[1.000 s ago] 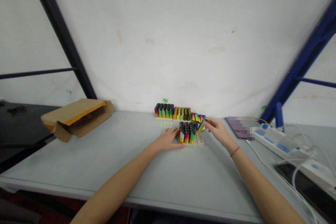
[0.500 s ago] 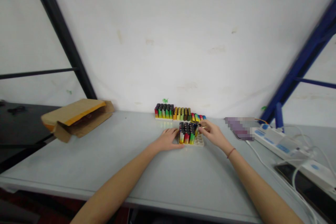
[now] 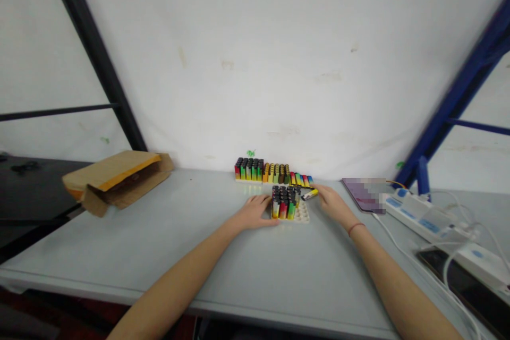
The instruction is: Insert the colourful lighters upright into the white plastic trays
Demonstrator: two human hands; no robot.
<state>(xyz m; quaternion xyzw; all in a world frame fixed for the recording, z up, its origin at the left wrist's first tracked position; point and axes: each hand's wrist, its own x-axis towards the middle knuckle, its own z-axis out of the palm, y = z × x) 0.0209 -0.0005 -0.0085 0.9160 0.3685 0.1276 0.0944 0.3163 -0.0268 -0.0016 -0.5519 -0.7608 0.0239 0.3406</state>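
Note:
A pale tray (image 3: 303, 217) with round holes stands on the table, its left part filled with upright lighters (image 3: 283, 204) in several colours with dark tops. My left hand (image 3: 253, 213) grips the tray's left side, thumb along the front and fingers towards the back. Over the tray's right part, a yellow-and-white lighter (image 3: 309, 194) is tilted, its dark end pointing down and left. My right hand (image 3: 332, 203) pinches its yellow end with the fingertips. Bare holes show at the tray's right.
Against the wall stand black-topped lighters (image 3: 249, 169) and yellow-topped lighters (image 3: 276, 172), with several lying lighters (image 3: 302, 179) beside them. An open paper bag (image 3: 119, 172) lies left. On the right are a purple phone (image 3: 358, 196), a power strip (image 3: 422, 221), white cables and a dark device (image 3: 466, 281).
My right hand has drawn back to the right from the tray. The yellow-and-white lighter now shows tilted in its fingertips. My left hand has stayed at the tray.

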